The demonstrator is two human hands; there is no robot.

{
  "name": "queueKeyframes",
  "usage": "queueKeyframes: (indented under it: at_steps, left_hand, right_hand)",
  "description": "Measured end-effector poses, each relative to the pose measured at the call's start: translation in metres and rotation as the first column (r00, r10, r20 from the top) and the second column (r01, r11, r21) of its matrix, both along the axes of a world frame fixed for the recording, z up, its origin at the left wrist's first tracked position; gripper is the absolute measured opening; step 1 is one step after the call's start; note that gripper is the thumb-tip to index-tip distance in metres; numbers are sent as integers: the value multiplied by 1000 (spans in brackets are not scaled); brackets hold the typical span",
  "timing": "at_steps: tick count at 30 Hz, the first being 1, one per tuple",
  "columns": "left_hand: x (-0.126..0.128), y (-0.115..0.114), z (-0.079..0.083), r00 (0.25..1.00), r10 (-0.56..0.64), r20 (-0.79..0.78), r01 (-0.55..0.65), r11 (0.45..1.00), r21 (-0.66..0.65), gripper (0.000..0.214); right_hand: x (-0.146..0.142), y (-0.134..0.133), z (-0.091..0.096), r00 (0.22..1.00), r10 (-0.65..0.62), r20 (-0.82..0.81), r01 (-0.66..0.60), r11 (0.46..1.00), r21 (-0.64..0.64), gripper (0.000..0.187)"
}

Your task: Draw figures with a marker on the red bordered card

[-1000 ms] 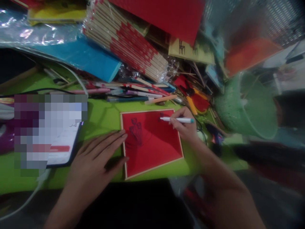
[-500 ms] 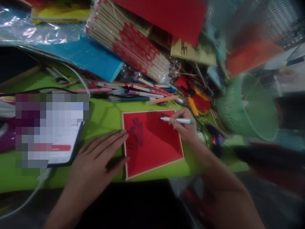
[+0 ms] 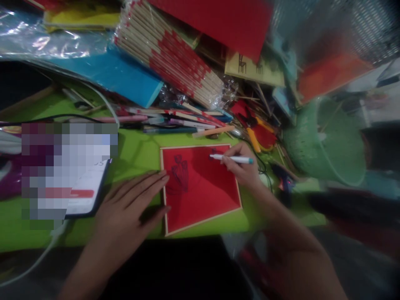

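Note:
A red board (image 3: 200,204) with a thin pale wooden border lies on the green tabletop. Dark flower outlines (image 3: 179,173) are drawn on its left half, and a smaller dark mark shows near its top right. My right hand (image 3: 240,166) grips a white marker (image 3: 236,159) with a teal end, its tip at that upper mark. Flat beside the board, my left hand (image 3: 134,200) has its fingers stretched out, fingertips and thumb touching the left border.
Left of the board lies a phone (image 3: 90,183) with a cable. Behind it are pens (image 3: 184,123), bundled chopsticks (image 3: 175,58) in plastic, and yellow-handled pliers (image 3: 253,137). A green basket (image 3: 325,141) stands at the right, near an orange sheet (image 3: 331,77).
The marker tip has shifted very slightly at the upper right mark. My left hand stays in place on the border, and the view has moved only a little.

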State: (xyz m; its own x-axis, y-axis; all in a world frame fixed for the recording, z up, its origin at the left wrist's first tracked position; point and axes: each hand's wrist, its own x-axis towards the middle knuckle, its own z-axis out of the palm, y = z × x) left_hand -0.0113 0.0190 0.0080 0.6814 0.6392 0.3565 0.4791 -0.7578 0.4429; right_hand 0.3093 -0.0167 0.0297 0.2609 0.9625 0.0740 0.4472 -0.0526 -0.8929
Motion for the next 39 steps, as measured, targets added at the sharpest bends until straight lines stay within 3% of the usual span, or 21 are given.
queueKeyframes:
  at_steps: [10, 19, 30, 39]
  left_hand:
    - [-2, -1, -2, 1000, 20, 4, -20, 1000, -10, 57]
    - [-2, -1, 1, 999, 20, -25, -21, 1000, -20, 53]
    - [-3, 1, 1, 999, -10, -48, 11, 1000, 27, 46]
    - [-6, 1, -2, 998, 3, -60, -4, 1000, -11, 61]
  right_hand:
    - [1, -1, -2, 999, -7, -33, 7, 1000, 8, 24]
    - [8, -1, -2, 982, -167, -88, 173, 982, 75, 26]
    - [9, -2, -2, 990, -137, -35, 140, 986, 87, 23]
    - [9, -2, -3, 991, -136, 1, 136, 987, 83, 20]
